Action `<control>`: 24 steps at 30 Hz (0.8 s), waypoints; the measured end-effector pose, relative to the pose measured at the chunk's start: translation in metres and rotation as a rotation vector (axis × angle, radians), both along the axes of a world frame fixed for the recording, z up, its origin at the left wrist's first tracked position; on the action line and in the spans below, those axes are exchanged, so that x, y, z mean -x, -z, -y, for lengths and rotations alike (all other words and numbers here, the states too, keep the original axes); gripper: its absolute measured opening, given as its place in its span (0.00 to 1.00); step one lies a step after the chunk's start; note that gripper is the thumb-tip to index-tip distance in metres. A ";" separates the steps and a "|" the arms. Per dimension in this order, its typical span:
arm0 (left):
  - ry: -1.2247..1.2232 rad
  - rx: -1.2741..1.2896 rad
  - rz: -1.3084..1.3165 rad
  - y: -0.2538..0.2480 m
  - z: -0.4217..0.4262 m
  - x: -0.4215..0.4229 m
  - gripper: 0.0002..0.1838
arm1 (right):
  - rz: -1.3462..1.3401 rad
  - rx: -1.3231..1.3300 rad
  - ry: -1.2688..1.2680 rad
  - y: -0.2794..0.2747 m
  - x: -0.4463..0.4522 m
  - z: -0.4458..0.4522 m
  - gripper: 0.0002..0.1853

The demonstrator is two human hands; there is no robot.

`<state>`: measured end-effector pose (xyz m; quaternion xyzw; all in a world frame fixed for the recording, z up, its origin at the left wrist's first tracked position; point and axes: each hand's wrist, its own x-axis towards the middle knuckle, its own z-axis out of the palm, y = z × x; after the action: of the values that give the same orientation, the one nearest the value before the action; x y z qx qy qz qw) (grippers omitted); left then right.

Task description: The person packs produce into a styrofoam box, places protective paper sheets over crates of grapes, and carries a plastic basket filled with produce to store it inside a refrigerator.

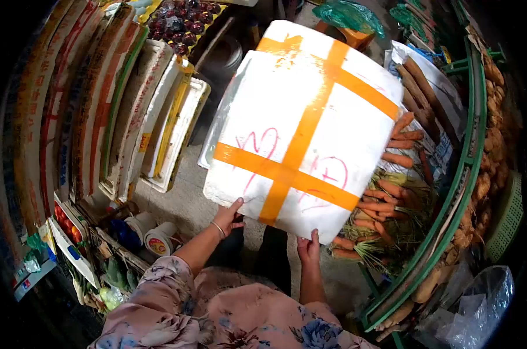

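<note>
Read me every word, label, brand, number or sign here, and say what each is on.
Nothing reads surely enough to quote.
Large white foam box: red handwritten loops and strokes; I cannot make out words or numbers.
Stacked foam boxes at the left: red lettering on their sides, too blurred.
White bucket: a label with red on it, too small.
Blue-and-white panel at lower left: small marks, unreadable.
</note>
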<state>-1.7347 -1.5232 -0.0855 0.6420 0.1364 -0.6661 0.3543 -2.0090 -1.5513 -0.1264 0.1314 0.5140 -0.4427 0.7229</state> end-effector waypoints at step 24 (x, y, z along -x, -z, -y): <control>0.579 -0.123 1.399 0.170 0.111 -0.162 0.51 | -1.712 0.408 -0.596 0.105 -0.131 0.212 0.37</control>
<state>-1.5725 -1.6340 -0.2555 0.9435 -0.2573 -0.1612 0.1328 -1.8775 -1.7632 -0.2317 -0.5075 0.7970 -0.2666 0.1900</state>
